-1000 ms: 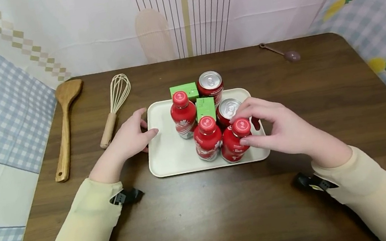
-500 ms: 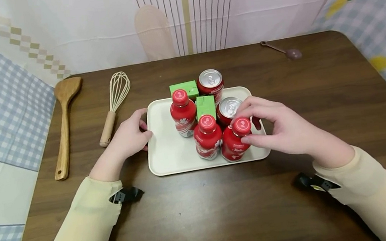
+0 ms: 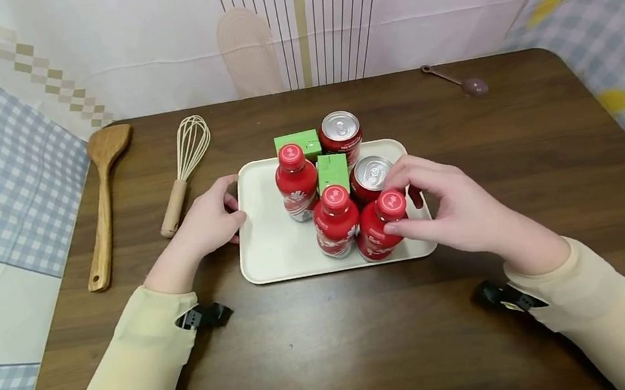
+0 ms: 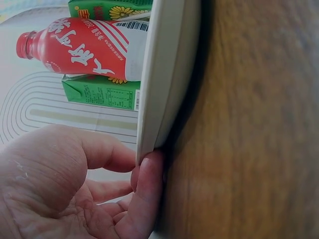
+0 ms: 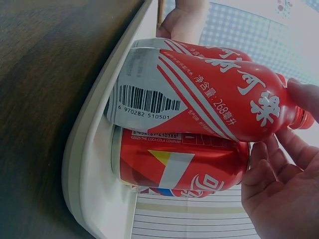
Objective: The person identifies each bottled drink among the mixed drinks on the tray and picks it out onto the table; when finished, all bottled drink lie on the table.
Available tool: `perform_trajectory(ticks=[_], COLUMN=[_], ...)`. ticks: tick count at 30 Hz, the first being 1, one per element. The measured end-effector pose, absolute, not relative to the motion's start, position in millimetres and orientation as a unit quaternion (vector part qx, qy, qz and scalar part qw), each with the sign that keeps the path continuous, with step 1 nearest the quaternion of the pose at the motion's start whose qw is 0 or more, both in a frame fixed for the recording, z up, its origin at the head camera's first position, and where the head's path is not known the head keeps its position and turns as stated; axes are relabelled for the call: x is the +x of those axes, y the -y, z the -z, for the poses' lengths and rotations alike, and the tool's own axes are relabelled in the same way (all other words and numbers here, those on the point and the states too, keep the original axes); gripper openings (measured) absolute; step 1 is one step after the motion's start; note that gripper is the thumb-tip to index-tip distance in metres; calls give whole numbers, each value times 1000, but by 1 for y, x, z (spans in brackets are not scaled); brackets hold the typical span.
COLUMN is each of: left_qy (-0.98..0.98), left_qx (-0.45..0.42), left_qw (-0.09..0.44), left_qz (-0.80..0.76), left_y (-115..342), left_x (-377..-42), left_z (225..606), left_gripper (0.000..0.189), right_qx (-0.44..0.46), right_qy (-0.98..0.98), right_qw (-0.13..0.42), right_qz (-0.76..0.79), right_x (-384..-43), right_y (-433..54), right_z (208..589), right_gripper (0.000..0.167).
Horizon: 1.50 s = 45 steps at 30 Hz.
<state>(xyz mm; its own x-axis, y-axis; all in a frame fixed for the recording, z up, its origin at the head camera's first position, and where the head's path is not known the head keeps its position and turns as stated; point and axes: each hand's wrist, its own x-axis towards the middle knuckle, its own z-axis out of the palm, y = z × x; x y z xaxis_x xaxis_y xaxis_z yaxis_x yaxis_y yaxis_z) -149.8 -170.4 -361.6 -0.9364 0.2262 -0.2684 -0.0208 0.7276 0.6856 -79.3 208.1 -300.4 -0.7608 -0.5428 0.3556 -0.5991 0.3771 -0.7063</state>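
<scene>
A cream tray (image 3: pixel 278 251) bears several drinks. My left hand (image 3: pixel 207 221) pinches its left rim, thumb above and fingers lower, as the left wrist view shows. With thumb and fingers, my right hand (image 3: pixel 454 203) grips the neck of a red bottle (image 3: pixel 376 233) at the tray's front right. This bottle stands upright close beside a second red bottle (image 3: pixel 337 231); a third bottle (image 3: pixel 296 187) is farther back left. Behind them are two green cartons, one nearer (image 3: pixel 333 173) and one at the back (image 3: pixel 300 144). A red can (image 3: pixel 371 175) stands behind the gripped bottle, another can (image 3: pixel 341 129) behind that.
To the left of the tray lie a whisk (image 3: pixel 182 178) and a wooden spatula (image 3: pixel 106 207) on the brown table (image 3: pixel 320 356). A small purplish spoon (image 3: pixel 471 85) lies near the back edge. Patterned cloths (image 3: pixel 153 39) hang behind and at the sides.
My left thumb has drawn back from over the tray onto its left rim. The right hand keeps its grip, its thumb and the bottle shifting very slightly left.
</scene>
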Motion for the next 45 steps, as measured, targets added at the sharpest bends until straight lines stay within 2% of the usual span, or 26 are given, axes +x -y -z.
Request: perform_trajectory(ticks=[5, 12, 17, 28, 38, 45], left_qy=[-912, -912, -912, -914, -914, -914], left_qx=[56, 52, 52, 54, 56, 56], left_qw=[168, 166, 163, 162, 157, 157], left_qz=[-370, -371, -372, -369, -369, -369], left_y=[171, 171, 170, 171, 171, 170], left_x=[-150, -150, -150, -150, -150, -150], left_z=[362, 362, 365, 367, 366, 366], left_gripper=[70, 69, 69, 70, 70, 69], right_qx=[345, 350, 317, 235, 213, 210], right_qy=[834, 818, 817, 841, 867, 857], right_qw=[28, -35, -69, -53, -38, -80], right_qz=[-429, -455, -476, -484, -449, -464], right_x=[-80, -81, -80, -74, -71, -71], right_y=[-209, -214, -216, -207, -202, -205], right_z=[298, 299, 300, 300, 299, 293], right_gripper=[45, 42, 43, 29, 39, 41])
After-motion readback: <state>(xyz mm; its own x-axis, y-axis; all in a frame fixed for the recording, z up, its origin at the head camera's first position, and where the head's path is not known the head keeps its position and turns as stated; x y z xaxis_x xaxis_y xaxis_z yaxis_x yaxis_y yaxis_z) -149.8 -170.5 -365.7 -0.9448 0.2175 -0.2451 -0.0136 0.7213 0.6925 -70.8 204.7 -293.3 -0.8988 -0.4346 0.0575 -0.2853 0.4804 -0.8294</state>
